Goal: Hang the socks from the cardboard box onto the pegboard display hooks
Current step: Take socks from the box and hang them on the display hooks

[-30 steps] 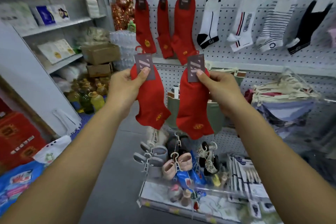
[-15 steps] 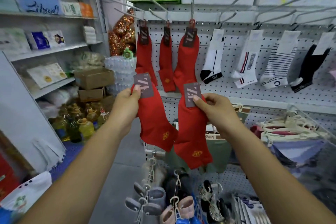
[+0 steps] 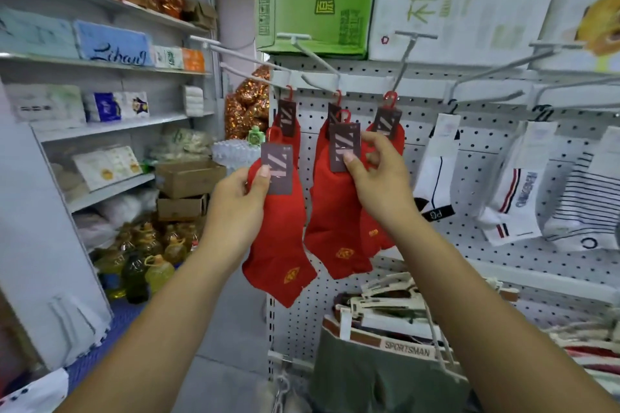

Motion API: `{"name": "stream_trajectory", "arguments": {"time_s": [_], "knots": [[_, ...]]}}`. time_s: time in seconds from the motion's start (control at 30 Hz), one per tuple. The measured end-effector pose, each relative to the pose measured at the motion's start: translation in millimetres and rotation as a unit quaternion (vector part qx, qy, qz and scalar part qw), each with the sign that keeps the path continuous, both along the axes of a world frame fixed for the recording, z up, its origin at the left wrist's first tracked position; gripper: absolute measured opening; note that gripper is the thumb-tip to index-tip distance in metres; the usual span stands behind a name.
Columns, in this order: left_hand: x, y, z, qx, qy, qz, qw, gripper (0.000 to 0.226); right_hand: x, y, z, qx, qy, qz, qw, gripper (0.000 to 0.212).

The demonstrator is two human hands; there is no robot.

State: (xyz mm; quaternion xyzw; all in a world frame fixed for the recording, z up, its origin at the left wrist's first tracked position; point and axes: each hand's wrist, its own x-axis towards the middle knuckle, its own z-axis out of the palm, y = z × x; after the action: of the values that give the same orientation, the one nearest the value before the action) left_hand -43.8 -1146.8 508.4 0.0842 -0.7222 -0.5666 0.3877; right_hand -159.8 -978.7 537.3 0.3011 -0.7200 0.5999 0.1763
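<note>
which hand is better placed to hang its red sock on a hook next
Probably the right hand. Its red sock is raised higher, its red hanger loop just below the middle hook. The left hand holds its sock lower, further below the hooks.

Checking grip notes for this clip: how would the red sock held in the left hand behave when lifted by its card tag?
Probably floppy: the red sock hangs limp below the card tag, its toe drooping to one side. Likely light, since the left hand carries it by a thumb-and-finger pinch on the tag. The tag looks flat and stiffer, so it probably gives the firmer hold.
</note>
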Motion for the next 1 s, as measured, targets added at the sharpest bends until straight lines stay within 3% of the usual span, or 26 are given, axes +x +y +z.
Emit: {"name": "stream_trajectory", "arguments": {"time_s": [0.33,0.53,0.83,0.9,1.0], "knots": [[-37,-19,15,0.042,0.022,-0.069,0.996,0.024,-42,-36,19,-0.016,0.058,-0.082,0.995,0.042],[-57,-31,29,0.037,0.02,-0.095,0.995,0.024,-53,-54,34,0.035,0.083,-0.114,0.989,0.042],[-71,-35,23,0.015,-0.016,-0.146,0.989,0.024,-42,-39,17,0.019,0.016,-0.156,0.987,0.042],[-73,-30,24,0.013,-0.018,-0.17,0.985,0.023,-29,-37,15,-0.004,0.028,-0.14,0.99,0.037],[-75,-21,25,0.006,-0.022,-0.225,0.974,0.023,-14,-34,18,-0.005,0.02,-0.03,0.999,0.032]]}}
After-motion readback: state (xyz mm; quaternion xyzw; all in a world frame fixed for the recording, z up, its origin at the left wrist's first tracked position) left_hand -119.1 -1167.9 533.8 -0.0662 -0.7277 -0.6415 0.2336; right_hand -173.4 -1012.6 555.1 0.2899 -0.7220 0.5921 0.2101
